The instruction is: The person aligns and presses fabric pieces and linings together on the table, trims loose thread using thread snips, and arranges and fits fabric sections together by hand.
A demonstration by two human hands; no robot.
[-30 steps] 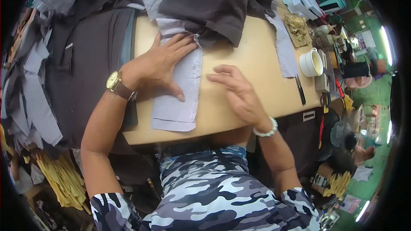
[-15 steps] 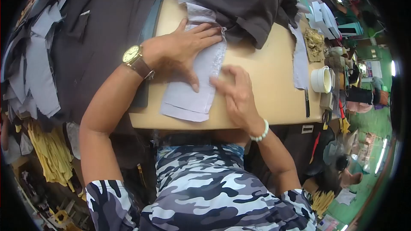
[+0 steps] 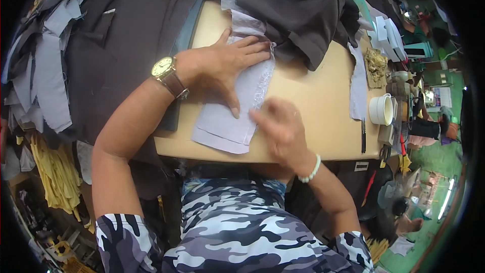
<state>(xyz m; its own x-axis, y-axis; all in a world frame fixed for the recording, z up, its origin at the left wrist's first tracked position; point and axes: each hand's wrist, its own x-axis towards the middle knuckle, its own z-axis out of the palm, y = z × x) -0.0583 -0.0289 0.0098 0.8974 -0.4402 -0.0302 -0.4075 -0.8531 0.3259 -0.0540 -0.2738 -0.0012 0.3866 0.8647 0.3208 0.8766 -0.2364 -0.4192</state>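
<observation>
A light grey fabric strip (image 3: pixel 222 130) lies on the wooden tabletop (image 3: pixel 313 106), with a frayed, stitched right edge. My left hand (image 3: pixel 222 65), with a watch (image 3: pixel 163 67) on its wrist, rests flat on the upper part of the strip, fingers spread. Beside the strip's right edge is my right hand (image 3: pixel 283 129), its fingertips at the fabric edge. Its fingers look curled and are smeared by motion; what they hold, if anything, cannot be made out. Bunched dark fabric (image 3: pixel 293 10) lies at the strip's top end.
Dark fabric (image 3: pixel 126 35) is stacked at the left, with grey scraps (image 3: pixel 53 81) beside it. On the right are a narrow grey strip (image 3: pixel 358 86), a black pen-like tool (image 3: pixel 363 136), a white cup (image 3: pixel 380 109) and a brown block (image 3: pixel 376 68). Yellow cloth (image 3: pixel 55 172) hangs lower left.
The view has shifted, so the table sits differently in frame. My right hand has come to the strip's right edge, its fingers more curled. My left hand remains spread on the fabric.
</observation>
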